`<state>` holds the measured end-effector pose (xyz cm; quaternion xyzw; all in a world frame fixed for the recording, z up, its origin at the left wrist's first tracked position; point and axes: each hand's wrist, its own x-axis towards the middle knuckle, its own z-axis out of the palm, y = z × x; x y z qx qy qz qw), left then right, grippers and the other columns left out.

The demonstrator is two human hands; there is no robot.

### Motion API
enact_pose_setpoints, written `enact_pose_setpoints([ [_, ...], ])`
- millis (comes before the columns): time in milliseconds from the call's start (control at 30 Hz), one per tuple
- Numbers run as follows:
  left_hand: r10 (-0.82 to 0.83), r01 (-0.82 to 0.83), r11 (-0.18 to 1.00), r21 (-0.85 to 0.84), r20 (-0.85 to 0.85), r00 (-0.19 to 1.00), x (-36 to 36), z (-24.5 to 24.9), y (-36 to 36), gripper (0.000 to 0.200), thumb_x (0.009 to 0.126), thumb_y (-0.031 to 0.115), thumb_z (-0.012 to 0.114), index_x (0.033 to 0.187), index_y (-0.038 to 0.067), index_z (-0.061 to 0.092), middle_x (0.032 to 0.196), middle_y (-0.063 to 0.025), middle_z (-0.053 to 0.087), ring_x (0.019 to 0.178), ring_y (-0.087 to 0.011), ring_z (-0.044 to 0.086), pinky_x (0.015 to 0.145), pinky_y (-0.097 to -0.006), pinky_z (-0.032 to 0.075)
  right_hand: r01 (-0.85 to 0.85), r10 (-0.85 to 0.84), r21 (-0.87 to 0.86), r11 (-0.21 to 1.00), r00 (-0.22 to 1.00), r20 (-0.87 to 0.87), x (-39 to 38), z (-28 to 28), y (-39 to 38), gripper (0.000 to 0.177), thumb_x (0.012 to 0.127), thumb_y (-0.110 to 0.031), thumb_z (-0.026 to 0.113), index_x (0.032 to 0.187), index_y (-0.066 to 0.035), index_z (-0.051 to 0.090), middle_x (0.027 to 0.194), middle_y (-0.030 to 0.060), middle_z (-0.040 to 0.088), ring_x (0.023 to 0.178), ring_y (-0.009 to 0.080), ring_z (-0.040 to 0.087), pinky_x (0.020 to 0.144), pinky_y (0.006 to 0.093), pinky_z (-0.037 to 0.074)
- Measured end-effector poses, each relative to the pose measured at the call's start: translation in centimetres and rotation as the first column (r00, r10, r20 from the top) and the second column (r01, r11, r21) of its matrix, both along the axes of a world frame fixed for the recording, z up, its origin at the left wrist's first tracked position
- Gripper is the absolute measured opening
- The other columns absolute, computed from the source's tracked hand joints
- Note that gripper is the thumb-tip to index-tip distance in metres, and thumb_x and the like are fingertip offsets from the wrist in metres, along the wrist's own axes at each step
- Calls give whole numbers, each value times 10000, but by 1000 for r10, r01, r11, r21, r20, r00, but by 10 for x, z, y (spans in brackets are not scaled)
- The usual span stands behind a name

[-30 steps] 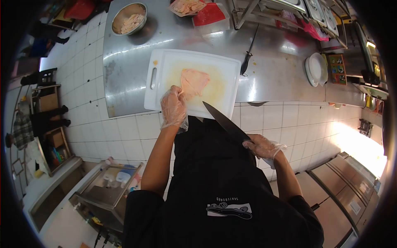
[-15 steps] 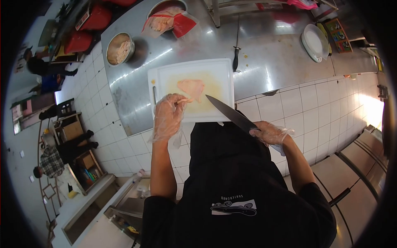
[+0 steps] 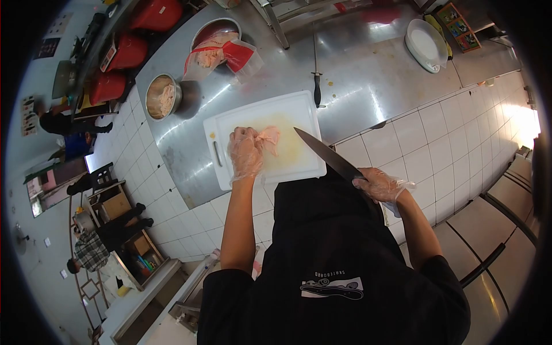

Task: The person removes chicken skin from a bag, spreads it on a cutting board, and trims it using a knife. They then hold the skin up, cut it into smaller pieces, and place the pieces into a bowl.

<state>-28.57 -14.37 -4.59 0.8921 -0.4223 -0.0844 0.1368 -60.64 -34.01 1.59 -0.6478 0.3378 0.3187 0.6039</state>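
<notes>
A white cutting board (image 3: 299, 109) lies on the steel counter, its middle stained yellowish. On it rests a pale pink piece of raw meat (image 3: 271, 138), which looks like chicken. My left hand (image 3: 245, 150), in a clear plastic glove, has its fingers closed on the left part of the meat and hides that part. Gloved too, my right hand (image 3: 376, 184) is wrapped round the handle of a large kitchen knife (image 3: 325, 150). The blade points up and left over the board's right side, with its tip apart from the meat.
A metal bowl (image 3: 177, 98) of meat stands at the counter's left edge. Behind it, a red and clear bag (image 3: 233, 57) of meat sits in another bowl (image 3: 229, 25). A sharpening steel (image 3: 317, 86) lies beyond the board; a white oval dish (image 3: 424, 49) stands right. Two people are off left.
My left hand has moved over the meat, which is now bunched and covers less of the board. The knife stays right of it. The whole view has tilted.
</notes>
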Motion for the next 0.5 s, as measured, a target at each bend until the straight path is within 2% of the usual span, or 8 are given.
enact_pose_setpoints([
  [33,-49,50,998,-44,21,999,0,1,1,133,870,39,719,993,51,668,1020,-139,698,989,-373,659,846,-494,528,-6,6,-2,1000,1000,-3,3,1,0,334,1091,-339,519,1019,-14,550,701,83,516,534,200,562,532,389,498],
  [133,67,-44,996,82,-301,951,5,17,2,108,900,41,716,987,37,652,873,-113,705,837,-326,688,791,-422,545,-4,4,-16,1000,1000,12,13,1,-4,335,1088,-340,518,1038,-12,561,713,91,518,534,202,558,537,394,499],
  [167,97,-83,995,50,-440,893,7,18,4,101,919,56,720,985,33,647,862,-102,712,810,-291,686,782,-395,545,-2,3,-19,1000,1000,20,17,2,-4,335,1088,-341,517,1045,-12,565,717,94,520,534,203,556,540,396,500],
  [233,130,-177,984,2,-684,717,13,21,8,111,958,86,728,982,25,638,841,-78,724,757,-220,684,762,-341,544,-3,4,-48,999,1000,24,26,5,-6,328,1084,-332,519,1068,-8,574,729,103,530,544,212,568,552,400,509],
  [333,-61,-271,945,-185,-910,410,31,33,18,184,993,162,751,975,17,640,933,-61,747,826,-121,658,792,-289,534,-14,16,-64,998,999,42,42,4,-7,324,1075,-312,527,1107,5,586,754,127,559,587,244,597,599,421,527],
  [433,14,-271,953,-137,-870,492,52,93,23,227,996,215,771,996,16,662,953,-49,743,851,-99,652,805,-278,535,-42,51,-102,994,995,85,56,9,-3,325,1062,-291,542,1131,22,594,783,151,591,649,283,625,659,450,536],
  [500,-27,-338,899,-279,-805,593,79,125,34,206,985,198,774,1030,17,686,914,-28,726,840,-93,646,783,-265,522,-54,65,-125,991,994,86,71,14,0,323,1053,-278,548,1133,30,597,796,163,606,682,303,636,694,468,537],
])
